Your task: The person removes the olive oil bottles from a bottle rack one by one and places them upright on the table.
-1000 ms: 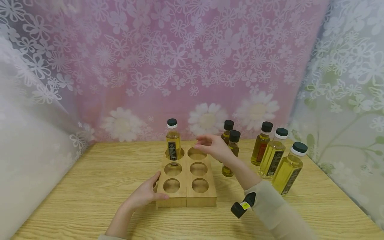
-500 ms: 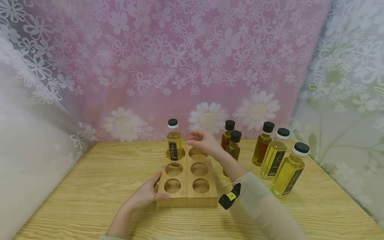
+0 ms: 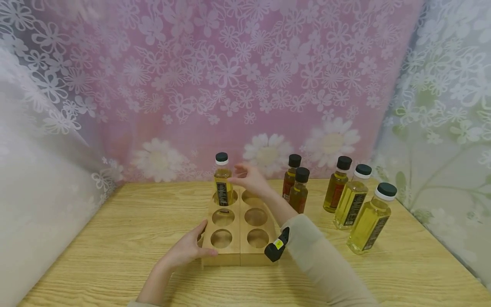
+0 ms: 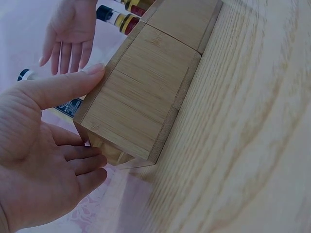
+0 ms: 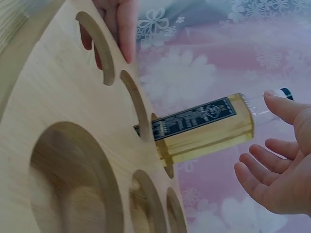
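In the head view, a wooden bottle rack point(image 3: 241, 245) with two columns of round holes stands on the table. My left hand point(image 3: 188, 246) grips its front left corner; the left wrist view shows the thumb on the edge and the fingers at the side of the rack point(image 4: 141, 87). A square bottle of yellow oil point(image 3: 222, 187), dark-capped with a white collar, stands in the far left hole. My right hand point(image 3: 251, 181) is just right of this bottle, its fingers loosely bent. In the right wrist view the hand point(image 5: 282, 170) hovers around the bottle point(image 5: 209, 131) neck, with no grip visible.
Two dark oil bottles with black caps, the nearer bottle point(image 3: 299, 194) among them, stand right of the rack. Farther right are another dark bottle point(image 3: 335, 189) and two pale oil bottles, the middle bottle point(image 3: 350, 204) and the front bottle point(image 3: 370, 226). A floral curtain point(image 3: 245, 85) hangs behind the table point(image 3: 115, 243).
My right hand has moved left across the far end of the rack, from above the right column to beside the bottle. The left hand stays at the rack's corner.
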`<state>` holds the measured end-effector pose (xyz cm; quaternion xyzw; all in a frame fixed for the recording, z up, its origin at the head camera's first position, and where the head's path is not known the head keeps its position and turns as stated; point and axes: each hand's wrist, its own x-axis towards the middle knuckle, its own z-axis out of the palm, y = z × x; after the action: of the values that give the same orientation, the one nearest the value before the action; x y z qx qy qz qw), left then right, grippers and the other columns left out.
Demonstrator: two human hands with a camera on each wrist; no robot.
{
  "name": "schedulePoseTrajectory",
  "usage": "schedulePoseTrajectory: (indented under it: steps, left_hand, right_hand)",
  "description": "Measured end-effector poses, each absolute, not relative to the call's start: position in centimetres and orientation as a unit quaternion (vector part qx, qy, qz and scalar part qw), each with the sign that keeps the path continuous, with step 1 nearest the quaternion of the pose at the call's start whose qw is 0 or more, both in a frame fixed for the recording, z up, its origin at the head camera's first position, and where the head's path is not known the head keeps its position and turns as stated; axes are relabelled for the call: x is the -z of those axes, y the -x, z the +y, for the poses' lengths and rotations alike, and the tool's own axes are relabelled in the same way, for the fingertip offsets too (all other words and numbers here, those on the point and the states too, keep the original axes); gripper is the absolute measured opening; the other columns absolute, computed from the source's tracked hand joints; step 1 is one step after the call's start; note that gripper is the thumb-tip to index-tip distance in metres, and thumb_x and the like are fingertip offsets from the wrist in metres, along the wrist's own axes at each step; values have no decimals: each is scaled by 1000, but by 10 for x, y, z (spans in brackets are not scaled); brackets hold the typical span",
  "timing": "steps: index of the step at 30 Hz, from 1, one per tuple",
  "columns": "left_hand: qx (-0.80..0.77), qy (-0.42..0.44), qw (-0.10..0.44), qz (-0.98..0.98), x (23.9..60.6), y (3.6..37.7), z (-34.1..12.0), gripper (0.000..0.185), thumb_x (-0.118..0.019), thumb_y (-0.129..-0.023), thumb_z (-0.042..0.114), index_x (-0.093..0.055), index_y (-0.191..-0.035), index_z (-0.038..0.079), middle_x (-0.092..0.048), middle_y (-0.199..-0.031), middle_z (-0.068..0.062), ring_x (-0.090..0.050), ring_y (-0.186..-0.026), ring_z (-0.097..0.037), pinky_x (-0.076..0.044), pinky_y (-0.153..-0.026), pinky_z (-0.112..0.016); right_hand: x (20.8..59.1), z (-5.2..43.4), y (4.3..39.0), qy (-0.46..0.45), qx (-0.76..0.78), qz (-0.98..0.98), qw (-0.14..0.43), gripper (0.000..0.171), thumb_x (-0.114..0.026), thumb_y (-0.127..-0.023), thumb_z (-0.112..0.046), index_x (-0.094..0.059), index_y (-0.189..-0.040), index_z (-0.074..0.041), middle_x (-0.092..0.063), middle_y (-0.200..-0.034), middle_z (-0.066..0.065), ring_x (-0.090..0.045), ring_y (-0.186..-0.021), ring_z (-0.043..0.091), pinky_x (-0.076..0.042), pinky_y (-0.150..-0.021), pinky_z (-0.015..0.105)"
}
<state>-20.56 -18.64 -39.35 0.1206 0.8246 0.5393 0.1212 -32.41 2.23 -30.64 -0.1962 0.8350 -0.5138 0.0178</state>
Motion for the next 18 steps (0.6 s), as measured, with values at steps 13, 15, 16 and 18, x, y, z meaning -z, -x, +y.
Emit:
schedulePoseTrajectory:
  steps: [13, 15, 16, 18]
  left_hand:
    - [-552, -119, 124, 816, 393, 207, -183, 105, -79, -75, 23, -7, -145, -8, -10, -150, -27, -10, -134, -48, -18, -104, -59]
    - [-553, -118, 124, 815, 393, 208, -183, 105, -79, -75, 23, -7, -145, -8, -9, -150, -27, -10, -134, -48, -18, -104, -59]
    - [-553, -118, 123, 816, 394, 208, -184, 105, -79, -75, 23, -7, -145, -8, -9, -150, -27, -10, -134, -48, -18, -104, -59]
    - [-552, -117, 123, 816, 394, 208, -184, 105, -79, -75, 23, -7, -145, -8, -9, -150, -27, -10, -134, -48, -19, -104, -59]
  right_hand:
    - [320, 1, 331, 166, 461, 871, -15, 66, -72, -82, -28, -44, -137, -3, -53, -127, 15, -54, -110, 30, -48, -86, 43]
    - [321, -2, 332, 162, 454, 876, -20, 64, -72, -83, -28, -45, -136, -4, -55, -125, 14, -55, -107, 28, -49, -84, 42]
    - [321, -3, 332, 161, 454, 876, -21, 63, -71, -83, -28, -46, -135, -4, -55, -123, 14, -55, -106, 28, -49, -83, 42]
    - [321, -4, 334, 159, 450, 878, -22, 60, -71, -83, -28, -47, -134, -4, -56, -121, 13, -55, -105, 27, -49, -82, 42]
